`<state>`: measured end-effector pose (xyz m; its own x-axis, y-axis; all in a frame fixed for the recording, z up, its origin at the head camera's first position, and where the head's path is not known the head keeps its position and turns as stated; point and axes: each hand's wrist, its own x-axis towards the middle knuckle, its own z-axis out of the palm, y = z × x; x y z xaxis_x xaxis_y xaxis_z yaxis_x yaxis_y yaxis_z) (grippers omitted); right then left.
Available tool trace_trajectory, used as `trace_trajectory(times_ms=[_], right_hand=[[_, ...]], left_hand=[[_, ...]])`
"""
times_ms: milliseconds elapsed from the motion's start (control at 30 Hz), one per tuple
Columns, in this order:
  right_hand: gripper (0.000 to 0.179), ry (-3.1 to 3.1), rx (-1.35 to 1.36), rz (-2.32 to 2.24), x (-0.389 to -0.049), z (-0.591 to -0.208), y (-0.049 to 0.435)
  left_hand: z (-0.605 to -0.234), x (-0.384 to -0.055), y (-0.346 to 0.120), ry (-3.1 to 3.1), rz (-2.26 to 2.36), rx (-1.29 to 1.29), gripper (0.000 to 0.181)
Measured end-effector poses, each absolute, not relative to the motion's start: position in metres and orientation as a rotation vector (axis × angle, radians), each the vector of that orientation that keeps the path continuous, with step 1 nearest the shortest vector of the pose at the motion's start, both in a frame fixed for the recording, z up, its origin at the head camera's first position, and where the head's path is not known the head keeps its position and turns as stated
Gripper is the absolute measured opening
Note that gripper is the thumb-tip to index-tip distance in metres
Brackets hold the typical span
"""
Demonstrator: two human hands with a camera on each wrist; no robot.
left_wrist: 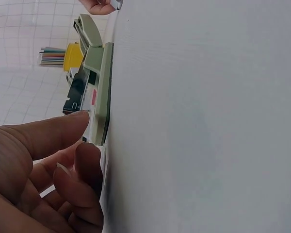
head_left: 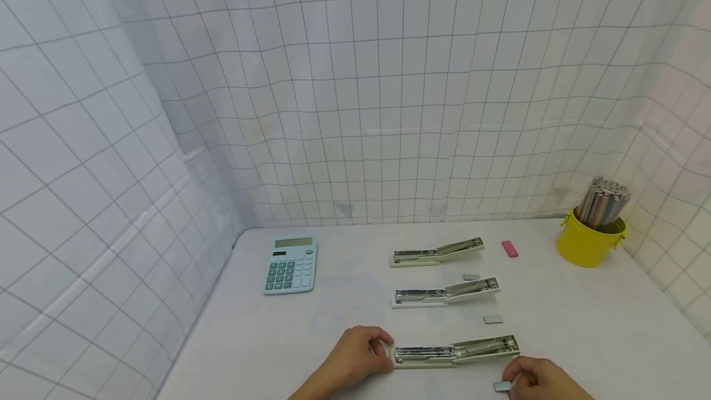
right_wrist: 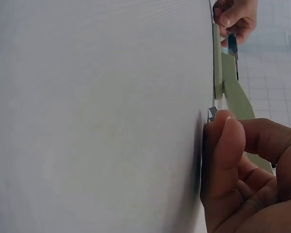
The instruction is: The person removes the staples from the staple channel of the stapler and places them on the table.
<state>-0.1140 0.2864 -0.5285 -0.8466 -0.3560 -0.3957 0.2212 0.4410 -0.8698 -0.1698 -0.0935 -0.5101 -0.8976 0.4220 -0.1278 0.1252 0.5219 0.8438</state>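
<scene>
Nearest to me on the table (head_left: 333,301) lies a pale green stapler (head_left: 424,355), opened out with its top arm tipped back to the right. My left hand (head_left: 358,354) pinches the stapler's left end between thumb and fingers. The left wrist view shows that thumb against the end of the stapler's base (left_wrist: 103,107). Right of the stapler, my right hand (head_left: 541,378) pinches a small grey strip of staples (head_left: 502,386) close to the tabletop. In the right wrist view, only an end of the strip (right_wrist: 212,112) shows past the fingertips.
Two more opened staplers, a white one (head_left: 422,301) and a pale one (head_left: 413,259), lie behind. Staple strips (head_left: 492,320) (head_left: 471,277) rest near them. Farther back are a pink block (head_left: 509,249), a blue calculator (head_left: 291,264) and a yellow bucket (head_left: 583,247) of pencils (head_left: 602,202).
</scene>
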Motion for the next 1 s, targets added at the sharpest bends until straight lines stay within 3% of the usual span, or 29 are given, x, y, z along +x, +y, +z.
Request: trace_trajectory(times_ms=[667,1000], right_hand=[[0.022,2.171,-0.067,-1.365,-0.112,-0.521,0.289],[0.031,2.256,0.098,-1.332,-0.118,-0.481,0.325]], left_hand=[[-0.498,-0.179,-0.114,2.535,1.254,0.394,0.025],[-0.476,-0.188,-0.137,2.551,1.329,0.287,0.03]])
